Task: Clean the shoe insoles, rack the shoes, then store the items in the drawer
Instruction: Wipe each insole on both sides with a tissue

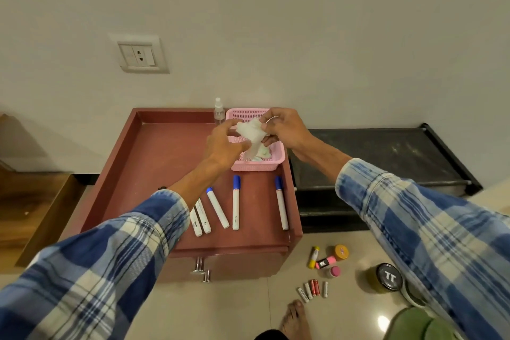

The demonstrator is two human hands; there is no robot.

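Both hands hold a crumpled white wipe [252, 134] over the pink plastic basket [273, 159], which stands at the back right of the red-brown cabinet top [165, 163]. My left hand [223, 143] pinches the wipe's left side. My right hand [281, 125] grips its upper right part. More white wipes lie in the basket. A small clear spray bottle [218, 112] stands just left of the basket. Several white markers with blue caps [236, 203] lie in a row on the cabinet top, nearer to me.
The cabinet has metal drawer handles [201, 269] on its front. A low black shoe rack [386, 157] stands to the right. Batteries [313, 288], small tubes and jars [328, 259] and a dark-lidded jar [387, 277] lie on the floor tiles. My bare foot [294, 317] is below.
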